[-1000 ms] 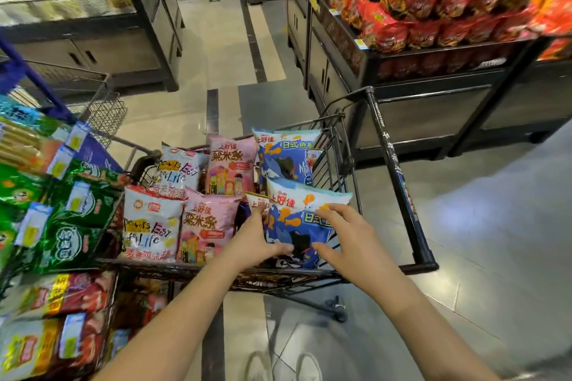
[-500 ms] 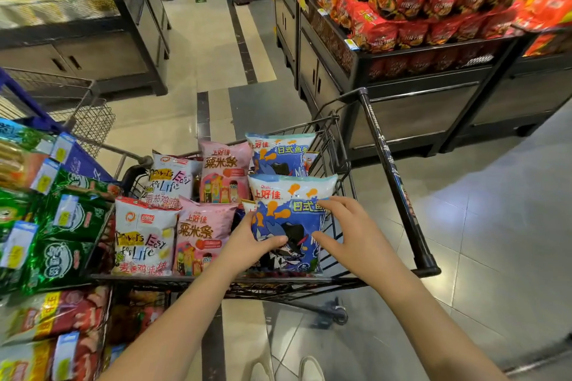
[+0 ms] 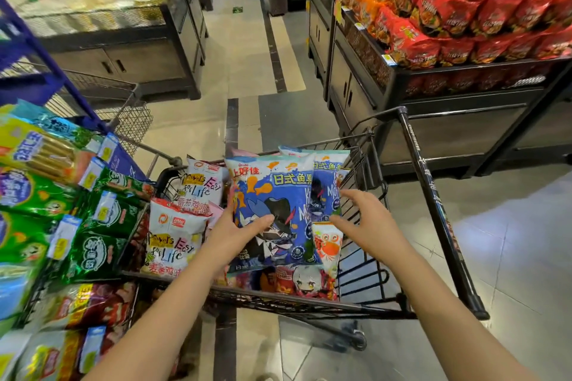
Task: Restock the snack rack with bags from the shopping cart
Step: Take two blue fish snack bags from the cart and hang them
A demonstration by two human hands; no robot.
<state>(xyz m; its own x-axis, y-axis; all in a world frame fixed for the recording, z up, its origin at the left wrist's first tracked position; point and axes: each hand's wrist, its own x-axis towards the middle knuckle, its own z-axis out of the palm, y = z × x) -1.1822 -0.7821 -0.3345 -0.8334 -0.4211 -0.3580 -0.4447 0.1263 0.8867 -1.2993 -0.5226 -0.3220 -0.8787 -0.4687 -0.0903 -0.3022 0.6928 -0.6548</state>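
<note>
Blue snack bag (image 3: 272, 192), centre frame, held upright over shopping cart (image 3: 309, 301). Left hand (image 3: 235, 235): grip pinching lower left side, thumb across front. Right hand (image 3: 368, 219): grip spread, just beside right edge. Probably light, air-puffed, slick, crushable; best taken by side edges.

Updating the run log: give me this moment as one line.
phase: pick | left hand: grips blue bag over cart | right hand: open, beside bag | rack: bag not yet placed

2 slim forearms (image 3: 173, 303), bare to the frame's edge — left hand (image 3: 235, 235) and right hand (image 3: 368, 223) bare too.
</note>
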